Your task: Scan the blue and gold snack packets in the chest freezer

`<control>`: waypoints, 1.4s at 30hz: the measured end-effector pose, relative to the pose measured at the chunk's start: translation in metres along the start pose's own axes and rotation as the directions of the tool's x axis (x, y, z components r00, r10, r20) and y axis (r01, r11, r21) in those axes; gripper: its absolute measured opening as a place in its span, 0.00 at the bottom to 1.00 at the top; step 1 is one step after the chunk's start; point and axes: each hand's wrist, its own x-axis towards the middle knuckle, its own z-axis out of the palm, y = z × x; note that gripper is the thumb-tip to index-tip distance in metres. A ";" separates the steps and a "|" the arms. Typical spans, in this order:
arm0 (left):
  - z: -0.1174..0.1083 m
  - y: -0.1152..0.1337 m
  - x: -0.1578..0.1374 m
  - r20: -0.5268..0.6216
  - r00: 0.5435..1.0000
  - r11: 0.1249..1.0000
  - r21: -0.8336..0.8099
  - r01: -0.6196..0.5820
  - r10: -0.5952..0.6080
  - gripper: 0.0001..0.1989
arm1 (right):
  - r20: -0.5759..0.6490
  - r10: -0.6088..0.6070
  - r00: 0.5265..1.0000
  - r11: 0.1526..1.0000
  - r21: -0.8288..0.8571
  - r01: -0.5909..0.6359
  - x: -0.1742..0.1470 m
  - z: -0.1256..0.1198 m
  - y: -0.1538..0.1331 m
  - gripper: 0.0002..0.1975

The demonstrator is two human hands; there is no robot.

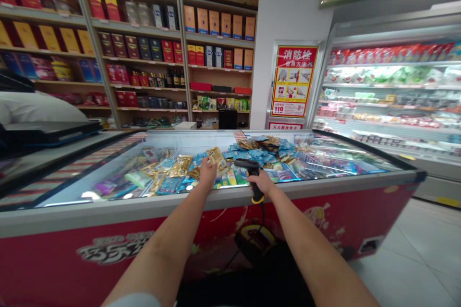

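My left hand (208, 171) is closed on a gold ice cream packet (216, 157), held up over the chest freezer (144, 207). In my right hand (262, 181) is a black and yellow barcode scanner (248, 165), gripped by its handle, with its head turned left toward the packet. A cable hangs down from the scanner's handle. Below and around both hands lie many wrapped ice creams; another gold packet (180, 166) rests to the left. A heap of blue and brown packets (266, 148) rises behind the scanner.
Wooden shelves (144, 60) with boxed goods and bottles line the back wall. A lit open refrigerator (392, 86) stands at the right. At the left is a counter with a dark device (50, 129) on it. The freezer's front rim runs just under my wrists.
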 end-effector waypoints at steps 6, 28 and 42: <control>-0.020 0.016 -0.011 -0.116 0.974 0.878 0.464 -0.119 0.193 0.26 | -0.004 -0.006 1.000 0.999 0.042 0.007 0.000 0.001 0.002 0.07; -0.117 -0.022 0.012 0.088 0.996 0.549 0.833 -0.066 -0.012 0.32 | 0.000 -0.022 1.000 0.999 0.042 0.022 0.002 0.002 0.004 0.07; -0.117 -0.021 0.009 0.160 0.986 0.577 0.810 -0.101 -0.052 0.40 | -0.024 0.037 0.999 0.999 0.040 -0.036 -0.009 0.001 -0.006 0.08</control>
